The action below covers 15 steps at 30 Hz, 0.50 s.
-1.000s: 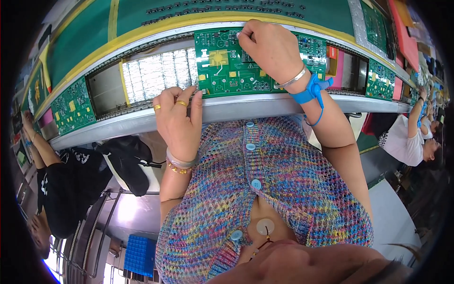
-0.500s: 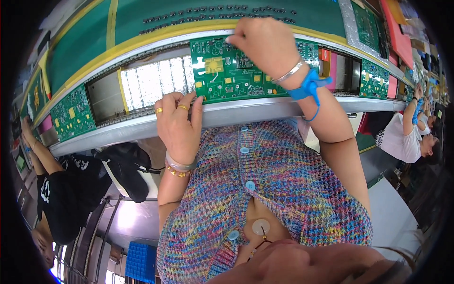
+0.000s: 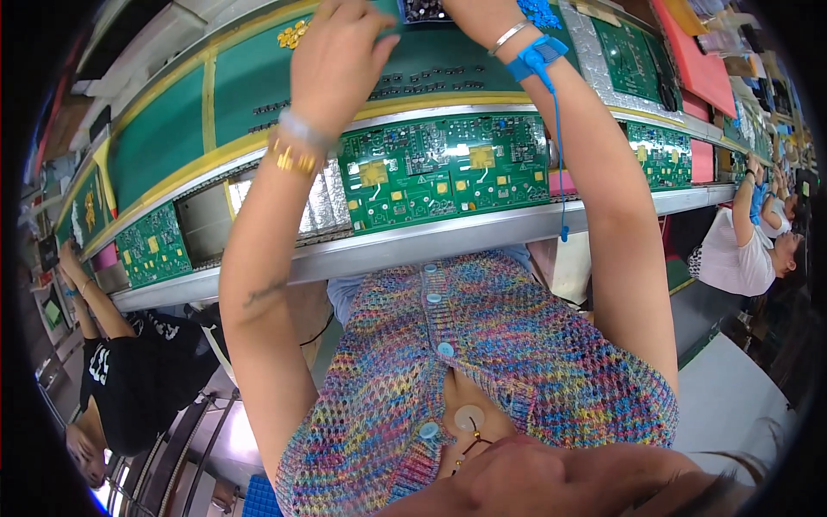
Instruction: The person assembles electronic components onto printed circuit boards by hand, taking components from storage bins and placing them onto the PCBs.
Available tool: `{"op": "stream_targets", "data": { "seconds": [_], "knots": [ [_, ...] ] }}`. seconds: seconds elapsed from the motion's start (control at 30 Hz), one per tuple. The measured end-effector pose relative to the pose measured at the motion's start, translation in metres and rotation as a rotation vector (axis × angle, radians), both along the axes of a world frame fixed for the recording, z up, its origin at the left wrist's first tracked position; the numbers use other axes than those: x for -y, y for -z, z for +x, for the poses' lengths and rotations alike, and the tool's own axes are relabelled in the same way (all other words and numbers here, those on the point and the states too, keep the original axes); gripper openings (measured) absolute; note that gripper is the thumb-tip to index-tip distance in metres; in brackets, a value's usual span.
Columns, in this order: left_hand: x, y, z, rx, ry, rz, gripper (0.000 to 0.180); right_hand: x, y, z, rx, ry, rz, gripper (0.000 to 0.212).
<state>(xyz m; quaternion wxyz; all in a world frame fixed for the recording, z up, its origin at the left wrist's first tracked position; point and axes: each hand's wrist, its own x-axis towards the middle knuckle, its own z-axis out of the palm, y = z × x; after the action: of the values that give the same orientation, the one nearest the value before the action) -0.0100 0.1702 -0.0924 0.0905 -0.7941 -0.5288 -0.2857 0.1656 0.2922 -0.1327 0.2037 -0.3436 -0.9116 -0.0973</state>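
A green circuit board (image 3: pixel 413 209) with yellow patches and small parts lies in the conveyor rail in front of me. Both my arms reach over it to the green bench mat beyond. My left hand (image 3: pixel 338 53) is above the mat, close to a small pile of yellow parts (image 3: pixel 293 34); its thumb stands apart from the loosely bent fingers, with nothing visible between them. At the top edge, my right hand (image 3: pixel 484 19) is beside a blue-rimmed tray of dark parts (image 3: pixel 422 10). Its fingertips are cut off or hidden.
Rows of small black parts (image 3: pixel 435 84) lie on the mat. Blue parts (image 3: pixel 540 13) are piled near my right wrist. More boards (image 3: pixel 153 246) sit along the rail (image 3: pixel 388 244). A blue cord hangs from my right wristband (image 3: pixel 538 56). Co-workers sit at both sides.
Both hands have left the circuit board and moved up and away over the mat, the left one crossing the rail. More of the board and the piles at the far side now show.
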Motion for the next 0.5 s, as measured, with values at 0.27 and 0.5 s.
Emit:
{"op": "stream_targets", "data": {
  "seconds": [0.27, 0.5],
  "knots": [
    [-0.081, 0.016, 0.022, -0.242, 0.109, -0.098, 0.008, 0.083, -0.076, 0.048, -0.356, -0.087, -0.418, 0.008],
    [-0.09, 0.012, 0.033, -0.364, 0.05, -0.206, 0.01, 0.151, -0.052, 0.119, -0.723, 0.142, -1.173, 0.015]
  ]
}}
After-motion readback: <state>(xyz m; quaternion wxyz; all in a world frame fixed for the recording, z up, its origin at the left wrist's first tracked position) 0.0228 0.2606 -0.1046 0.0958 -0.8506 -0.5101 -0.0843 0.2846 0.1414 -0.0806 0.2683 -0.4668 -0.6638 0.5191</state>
